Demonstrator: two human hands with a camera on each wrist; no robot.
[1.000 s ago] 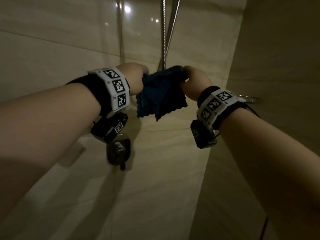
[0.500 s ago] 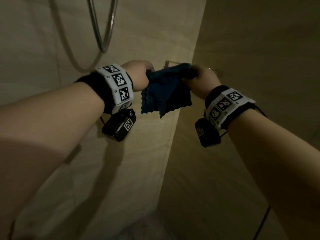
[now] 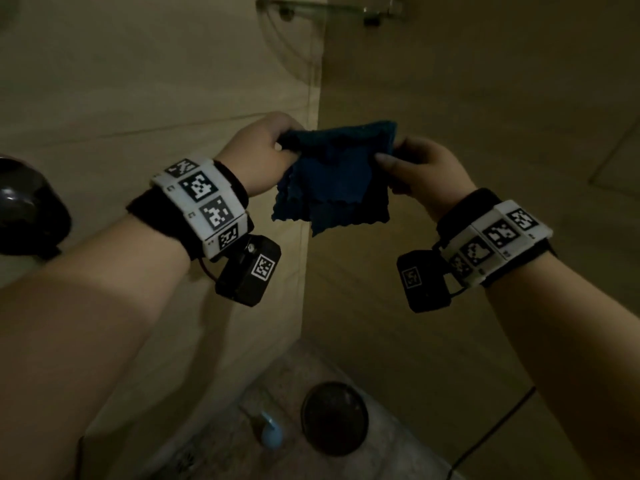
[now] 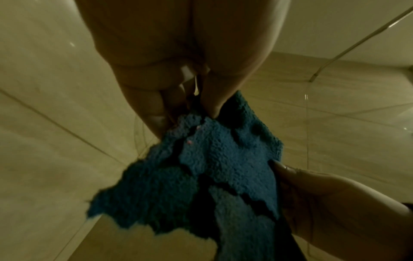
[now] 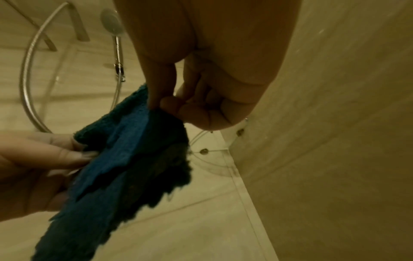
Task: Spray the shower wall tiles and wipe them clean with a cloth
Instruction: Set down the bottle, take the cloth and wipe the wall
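At the centre of the head view, a folded dark blue cloth (image 3: 334, 178) hangs between both hands, clear of the tiles. The left hand (image 3: 258, 154) pinches its upper left corner, and the right hand (image 3: 424, 169) pinches the upper right edge between thumb and forefinger. Neither hand holds a sprayer, so spraying looks either done or not yet begun; the pictures do not say which. The cloth seems to be being refolded for wiping, which still lies ahead. The cloth is nubby, terry-like microfibre with wavy, scalloped edges, doubled into soft layers. The wall tiles (image 3: 138, 81) are large, glossy beige slabs with thin grout lines, meeting in a corner at centre. A round dark drain cover (image 3: 334, 417) sits in the speckled floor at the lower centre, and a glass corner shelf (image 3: 311, 8) shows at the top.
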